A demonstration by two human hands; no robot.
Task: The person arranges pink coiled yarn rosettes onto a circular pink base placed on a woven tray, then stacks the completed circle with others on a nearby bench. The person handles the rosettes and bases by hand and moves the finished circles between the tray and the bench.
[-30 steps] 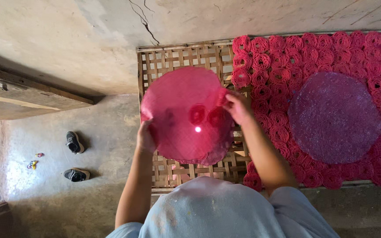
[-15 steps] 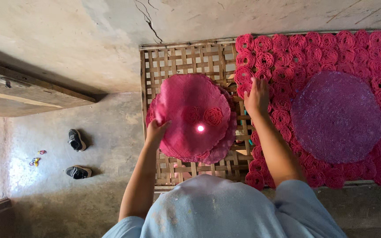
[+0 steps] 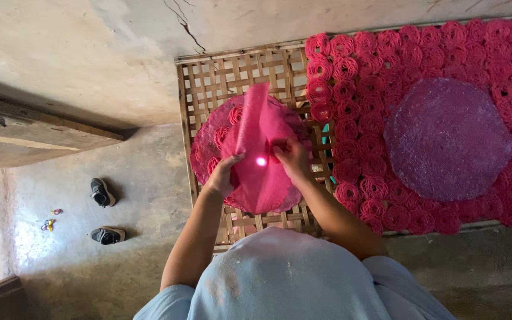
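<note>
- Hands meet over a thin pink sheet [image 3: 260, 172], seen from above; the sheet is pinched near its middle, its upper part standing up folded toward 12 o'clock.
- Left hand [image 3: 225, 176] is closed on the sheet's edge at 9 o'clock, the fingers grasping it; right hand [image 3: 293, 160] is clenched on it at 3 o'clock.
- Under the sheet, a round pink stack with coiled rosettes [image 3: 208, 148] is seen resting on a woven bamboo rack [image 3: 208, 77].
- At 3 o'clock, red rosettes [image 3: 351, 77] and a purple disc [image 3: 448, 139] are laid out.
- Judged from the thinness, both edges would best be kept pinched lightly and evenly, so the sheet is not torn or creased.
- Shoes [image 3: 101, 192] are seen on the floor at 9 o'clock.
</note>
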